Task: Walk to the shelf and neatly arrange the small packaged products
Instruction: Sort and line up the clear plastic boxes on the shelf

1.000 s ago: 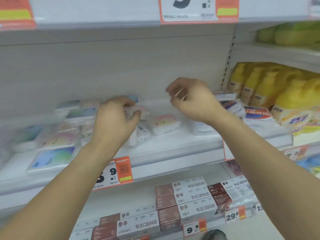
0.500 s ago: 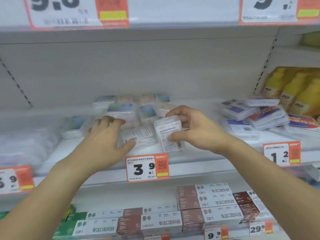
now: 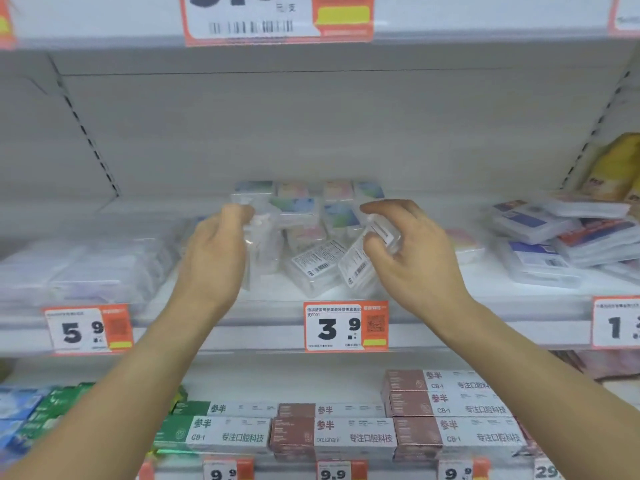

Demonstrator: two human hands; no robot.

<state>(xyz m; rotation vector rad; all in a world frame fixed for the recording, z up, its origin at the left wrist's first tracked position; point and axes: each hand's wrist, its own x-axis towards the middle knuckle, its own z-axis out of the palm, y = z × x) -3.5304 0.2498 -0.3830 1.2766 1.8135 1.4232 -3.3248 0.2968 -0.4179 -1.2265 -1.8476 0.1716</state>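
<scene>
The shelf (image 3: 277, 327) spanned mid-frame; small clear packets (image 3: 313, 268) lay jumbled at centre. The left hand (image 3: 214, 258) gripped one packet (image 3: 259, 244), the right hand (image 3: 412, 251) pinched another (image 3: 381, 233). Best set each down square, labels forward.

— What do the price tags on the shelf edge say?
— The middle tag (image 3: 345, 326) reads "3.9". The left tag (image 3: 88, 329) reads "5.9". The right tag (image 3: 615, 322) starts with "1"; the rest is cut off.
— And lower down?
— The brown box (image 3: 332, 434) carries "参半", "oralshark" and "专注口腔科技". The green box (image 3: 211, 432) has "参半" and "CB-1". The bottom tag (image 3: 341, 471) reads "9.9".
— The small packs?
— Barcodes only; the print is too blurred.
</scene>
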